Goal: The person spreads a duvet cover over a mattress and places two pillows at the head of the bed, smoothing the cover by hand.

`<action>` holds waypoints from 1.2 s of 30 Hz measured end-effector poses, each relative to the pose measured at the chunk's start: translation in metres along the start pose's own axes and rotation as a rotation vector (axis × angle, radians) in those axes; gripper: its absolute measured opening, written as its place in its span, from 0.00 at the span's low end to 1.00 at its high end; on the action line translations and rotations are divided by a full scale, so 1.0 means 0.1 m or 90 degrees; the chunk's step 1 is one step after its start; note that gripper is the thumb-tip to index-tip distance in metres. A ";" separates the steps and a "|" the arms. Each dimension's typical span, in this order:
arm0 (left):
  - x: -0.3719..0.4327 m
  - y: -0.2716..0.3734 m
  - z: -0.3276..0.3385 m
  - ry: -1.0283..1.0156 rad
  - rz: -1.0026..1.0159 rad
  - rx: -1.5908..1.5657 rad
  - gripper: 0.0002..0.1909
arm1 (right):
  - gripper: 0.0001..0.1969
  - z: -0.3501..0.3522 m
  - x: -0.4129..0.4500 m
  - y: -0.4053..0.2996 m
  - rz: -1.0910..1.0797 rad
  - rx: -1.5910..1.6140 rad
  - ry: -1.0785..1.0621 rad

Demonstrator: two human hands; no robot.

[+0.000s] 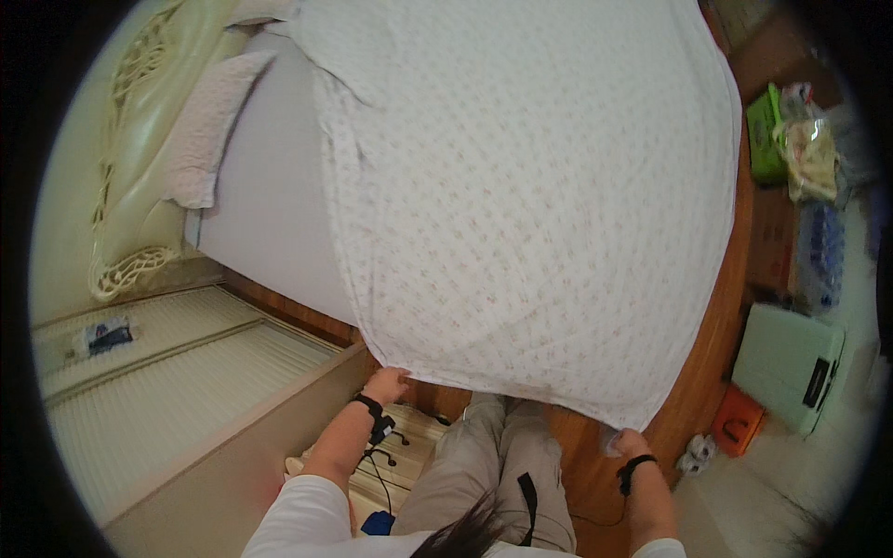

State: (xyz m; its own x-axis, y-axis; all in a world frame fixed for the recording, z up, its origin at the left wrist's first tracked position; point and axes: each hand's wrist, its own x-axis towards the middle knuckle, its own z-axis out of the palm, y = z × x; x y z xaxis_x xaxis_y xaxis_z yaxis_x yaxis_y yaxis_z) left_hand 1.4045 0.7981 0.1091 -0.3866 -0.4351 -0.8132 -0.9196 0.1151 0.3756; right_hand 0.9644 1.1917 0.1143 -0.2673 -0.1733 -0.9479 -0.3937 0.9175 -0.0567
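Observation:
A white quilt [530, 209] with a small floral print lies spread over most of the bed. My left hand [389, 385] grips its near edge at the left corner. At the near right corner, my right hand [630, 443] pinches the same edge, and the cloth stretches between both hands in front of my legs. A pale lilac sheet [272, 188] shows on the mattress left of the quilt. On that sheet, by the headboard [150, 139], leans a pink pillow [213, 132]. The fingertips of both hands are partly hidden by the cloth.
A cream cabinet [230, 432] with ribbed panels stands at my left. Along the right wall are a green basket [765, 139], a pack of bottles [820, 254], a mint-green case [785, 366], an orange box [737, 420] and white shoes [696, 455]. Wooden floor [704, 342] runs between them and the bed.

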 end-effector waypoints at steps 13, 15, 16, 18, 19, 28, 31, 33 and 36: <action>-1.90 1.07 -0.02 0.007 -0.006 -0.669 0.06 | 0.11 -0.26 -1.00 -1.44 -0.358 -0.031 0.050; -2.17 1.20 -0.22 0.044 -0.026 -0.704 0.07 | 0.10 -0.39 -1.10 -1.60 -0.370 -0.081 0.032; -2.22 1.16 -0.27 0.065 -0.012 -0.749 0.07 | 0.10 -0.44 -1.13 -1.68 -0.405 -0.137 0.046; -2.34 1.08 -0.46 0.090 -0.018 -0.761 0.07 | 0.10 -0.52 -1.17 -1.83 -0.455 -0.195 0.095; -2.41 1.03 -0.55 0.107 -0.029 -0.760 0.07 | 0.10 -0.56 -1.19 -1.89 -0.459 -0.205 0.101; -2.33 -0.06 -1.33 0.230 -0.014 -0.906 0.10 | 0.10 -0.79 -1.48 -2.64 -0.428 -0.226 0.149; -2.33 -0.43 -1.65 0.272 0.022 -0.898 0.10 | 0.11 -0.67 -1.67 -3.20 -0.417 -0.212 0.202; -2.34 -0.60 -1.90 0.316 0.010 -0.966 0.10 | 0.12 -0.58 -1.74 -3.54 -0.391 -0.147 0.188; -2.27 -0.74 -2.25 0.333 0.018 -0.982 0.10 | 0.15 -0.49 -1.51 -3.78 -0.373 -0.161 0.182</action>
State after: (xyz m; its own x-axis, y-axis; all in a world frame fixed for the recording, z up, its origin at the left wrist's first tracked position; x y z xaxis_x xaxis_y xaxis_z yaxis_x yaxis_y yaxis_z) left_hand 1.5763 0.6876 0.3660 -0.0406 -0.7239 -0.6888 0.1500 -0.6859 0.7120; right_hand 1.1112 0.8534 0.2945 -0.1547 -0.7335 -0.6619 -0.7271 0.5381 -0.4263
